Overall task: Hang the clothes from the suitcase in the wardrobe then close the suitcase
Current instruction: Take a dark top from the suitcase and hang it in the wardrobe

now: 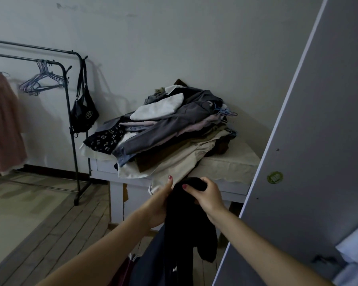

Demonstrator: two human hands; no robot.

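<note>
While both hands hold the black garment (pixel 186 219) up in front of the table (pixel 232 162), the step in hand looks like readying it for a hanger. The left hand (pixel 160 201) has its fingers behind the cloth and its thumb straight up along the garment's 9 o'clock edge; whether those fingers are curled round the fabric I cannot tell. The right hand (pixel 208 196) grips the bunched top of the garment at its 1 o'clock corner, fingers wrapped over it. The rest of the cloth hangs down towards 6 o'clock, with a sleeve or leg dangling at 5 o'clock.

To do this well, I would spread the top edge flat between the hands first, so the shoulders or waistband can be found before a hanger goes in. Spare hangers (pixel 42 81) sit on the rack (pixel 70 96) far off at 10 o'clock; the wardrobe door (pixel 318 141) stands open at 3 o'clock. A heap of clothes (pixel 170 124) lies on the table at 12 o'clock, just beyond the hands. The suitcase is not clearly in view.
</note>
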